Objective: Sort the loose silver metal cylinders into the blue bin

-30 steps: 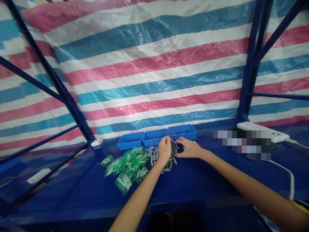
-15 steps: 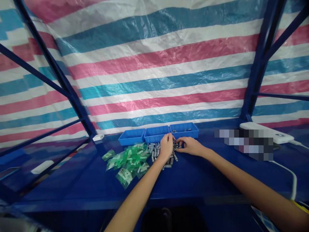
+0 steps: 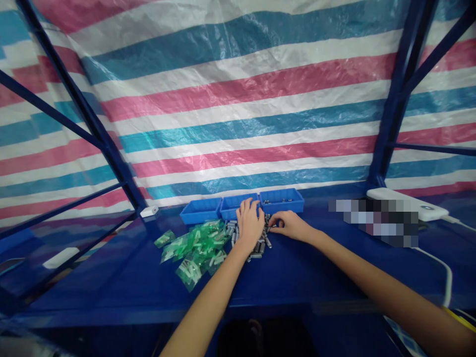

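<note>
My left hand (image 3: 250, 221) reaches forward over a heap of small grey metal cylinders (image 3: 259, 247); its fingers are spread at the rim of the middle blue tray (image 3: 231, 202). My right hand (image 3: 289, 225) rests on the heap just to the right, fingers curled in a pinch on something I cannot make out. Three shallow blue trays stand in a row behind the heap: the left one (image 3: 199, 210), the middle one and the right one (image 3: 284, 196), which holds a few small metal parts.
A pile of small green plastic bags (image 3: 194, 249) lies left of the heap on the blue table (image 3: 297, 277). A white power bank (image 3: 407, 204) with a white cable (image 3: 448, 272) sits at the right. A striped tarp and blue frame bars close the back.
My left hand has moved forward from the heap to the middle tray and its fingers have spread. My right hand stayed on the heap.
</note>
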The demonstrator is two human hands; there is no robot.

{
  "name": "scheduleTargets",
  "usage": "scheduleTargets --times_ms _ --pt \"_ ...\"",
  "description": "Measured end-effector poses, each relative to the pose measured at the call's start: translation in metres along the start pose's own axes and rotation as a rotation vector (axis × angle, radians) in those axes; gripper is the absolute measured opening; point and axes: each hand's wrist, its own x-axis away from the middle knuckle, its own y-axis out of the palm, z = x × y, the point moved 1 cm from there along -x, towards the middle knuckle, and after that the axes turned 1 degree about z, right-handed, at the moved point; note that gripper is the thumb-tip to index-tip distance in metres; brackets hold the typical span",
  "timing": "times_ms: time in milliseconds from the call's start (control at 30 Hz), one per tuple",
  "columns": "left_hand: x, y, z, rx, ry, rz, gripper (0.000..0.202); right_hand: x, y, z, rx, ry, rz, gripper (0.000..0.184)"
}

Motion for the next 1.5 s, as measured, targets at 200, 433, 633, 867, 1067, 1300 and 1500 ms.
scheduleTargets --times_ms 200,433,633,867,1067,1300,1500 --pt "0.000 0.003 -0.007 -0.136 -0.026 -0.136 0.037 0.000 0.002 0.001 0.038 0.026 0.053 0.017" --pt "0.001 0.000 -0.005 -0.213 -0.023 -0.110 0.029 0.004 -0.009 0.004 0.206 0.306 0.124 0.023" --pt "0.001 0.001 -0.006 -0.195 -0.038 -0.114 0.031 0.002 -0.012 0.015 0.090 0.340 0.042 0.013" --pt "0.001 0.003 -0.008 -0.165 -0.026 -0.113 0.029 -0.001 -0.004 0.012 -0.064 0.170 0.081 0.007" --pt "-0.002 -0.001 -0.005 -0.034 -0.057 -0.080 0.030 -0.002 -0.002 0.012 -0.185 0.159 0.119 0.018" --pt "-0.004 -0.007 0.007 0.158 0.084 -0.069 0.021 -0.005 -0.008 -0.001 -0.358 0.136 0.369 0.023" --pt "-0.001 -0.001 0.008 0.202 0.141 -0.179 0.023 -0.006 -0.003 -0.010 -0.489 0.096 0.411 0.030"
